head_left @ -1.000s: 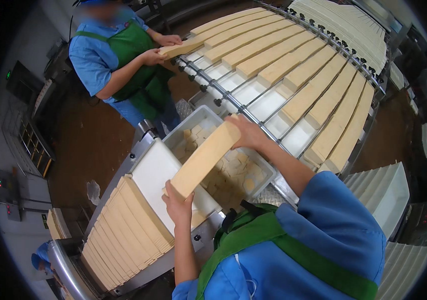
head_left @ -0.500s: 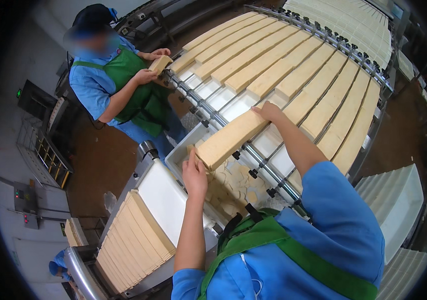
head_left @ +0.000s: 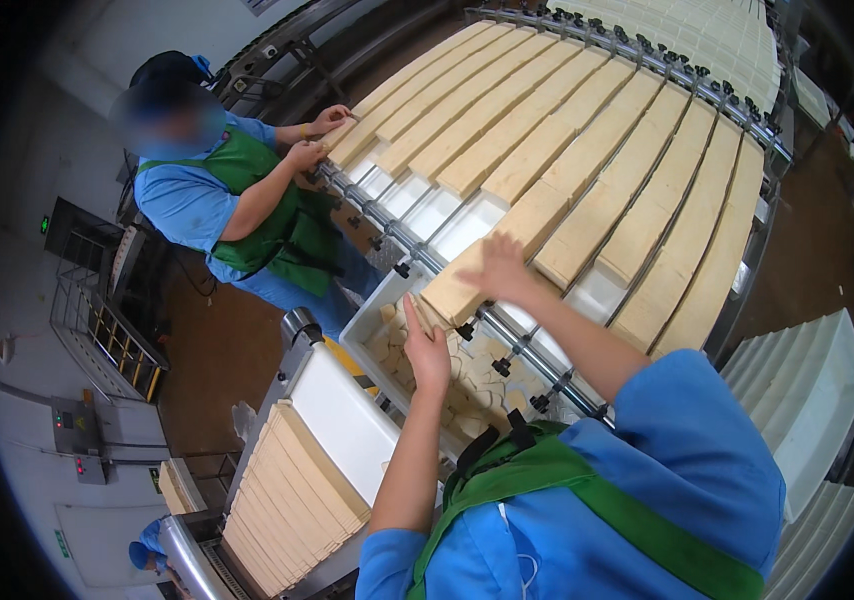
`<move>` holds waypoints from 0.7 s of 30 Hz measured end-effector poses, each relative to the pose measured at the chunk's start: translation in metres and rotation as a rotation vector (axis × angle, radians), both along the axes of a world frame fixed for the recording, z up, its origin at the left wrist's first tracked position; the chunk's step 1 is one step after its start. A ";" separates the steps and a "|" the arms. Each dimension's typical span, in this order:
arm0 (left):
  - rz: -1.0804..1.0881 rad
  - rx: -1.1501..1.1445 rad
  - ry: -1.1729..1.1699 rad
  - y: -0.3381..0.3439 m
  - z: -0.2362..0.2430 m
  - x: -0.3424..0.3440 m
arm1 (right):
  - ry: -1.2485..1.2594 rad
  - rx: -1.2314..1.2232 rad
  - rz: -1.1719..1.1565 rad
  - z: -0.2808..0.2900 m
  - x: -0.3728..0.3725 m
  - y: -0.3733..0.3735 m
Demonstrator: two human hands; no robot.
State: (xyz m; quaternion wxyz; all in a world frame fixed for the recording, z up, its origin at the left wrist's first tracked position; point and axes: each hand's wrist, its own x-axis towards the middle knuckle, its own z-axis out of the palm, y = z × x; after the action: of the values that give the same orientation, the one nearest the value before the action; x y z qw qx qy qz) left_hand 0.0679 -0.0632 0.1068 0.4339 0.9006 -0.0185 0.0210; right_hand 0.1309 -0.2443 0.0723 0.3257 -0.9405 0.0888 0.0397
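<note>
A long pale tan block [head_left: 522, 225] lies in a lane of the slatted white conveyor, in line with another block behind it. Its near end reaches over the front rail [head_left: 537, 361]. My left hand [head_left: 427, 352] is at that near end, fingers stretched out against the end face; whether a thin piece lies under them I cannot make out. Over the top of the same block my right hand [head_left: 503, 272] is spread flat, slightly blurred, with nothing gripped. Below my hands, a white bin [head_left: 355, 333] holds many thin pale offcuts [head_left: 462, 372].
Several similar blocks [head_left: 687, 200] lie in parallel lanes. At the left, a co-worker [head_left: 247, 190] in a green apron handles a block end. A lower conveyor [head_left: 335, 385] carries a row of upright slabs [head_left: 292, 490]. Stacked white trays [head_left: 802, 400] stand at right.
The block that both hands held over the bin now lies farther back on the lane. My right hand has let go and spread its fingers; the co-worker's block has gone onto the conveyor.
</note>
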 end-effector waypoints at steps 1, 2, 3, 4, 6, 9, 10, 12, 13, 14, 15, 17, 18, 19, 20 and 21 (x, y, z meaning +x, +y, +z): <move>0.004 -0.022 0.000 -0.004 0.003 -0.002 | 0.003 -0.001 -0.008 0.010 -0.013 0.012; 0.011 -0.041 0.001 -0.006 0.005 -0.004 | -0.035 -0.051 0.040 0.021 -0.025 0.025; 0.012 -0.035 0.002 -0.005 0.002 -0.004 | -0.076 -0.098 0.093 0.027 -0.031 0.034; 0.011 -0.106 -0.003 -0.004 -0.004 -0.003 | -0.074 -0.091 0.095 0.025 -0.031 0.039; 0.013 -0.176 -0.010 -0.002 -0.011 -0.004 | -0.119 -0.113 0.136 0.022 -0.028 0.046; 0.029 -0.117 -0.034 -0.003 -0.014 -0.013 | -0.226 -0.104 0.160 0.028 -0.039 0.053; 0.029 -0.107 -0.054 -0.003 -0.012 -0.018 | -0.228 -0.102 0.168 0.029 -0.038 0.054; 0.038 -0.098 -0.071 0.000 -0.003 -0.023 | -0.323 0.133 0.201 0.030 -0.037 0.055; 0.035 -0.173 -0.078 0.001 0.004 -0.025 | -0.318 0.133 0.209 0.031 -0.032 0.052; 0.035 -0.248 -0.084 0.006 0.007 -0.025 | -0.360 0.195 0.162 0.033 -0.020 0.047; 0.010 -0.253 -0.150 0.018 0.002 -0.023 | -0.403 0.262 0.124 0.037 -0.008 0.044; 0.041 -0.138 -0.164 0.038 -0.007 -0.026 | -0.530 0.218 0.018 0.018 0.024 0.024; 0.067 -0.022 -0.177 0.050 -0.011 -0.030 | -0.530 0.151 -0.023 0.011 0.040 0.011; 0.028 -0.024 -0.155 0.064 -0.014 -0.037 | -0.480 0.120 -0.061 0.007 0.054 -0.003; 0.050 -0.019 -0.154 0.079 -0.018 -0.050 | -0.364 0.111 -0.096 0.014 0.062 -0.009; 0.074 -0.057 -0.087 0.087 -0.023 -0.063 | -0.317 0.037 -0.100 0.005 0.074 -0.026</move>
State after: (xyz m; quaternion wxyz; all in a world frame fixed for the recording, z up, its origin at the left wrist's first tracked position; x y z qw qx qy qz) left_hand 0.0046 0.0240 0.0836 0.4572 0.8860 -0.0037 0.0767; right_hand 0.2051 -0.2706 0.0770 0.3543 -0.9232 0.0823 -0.1238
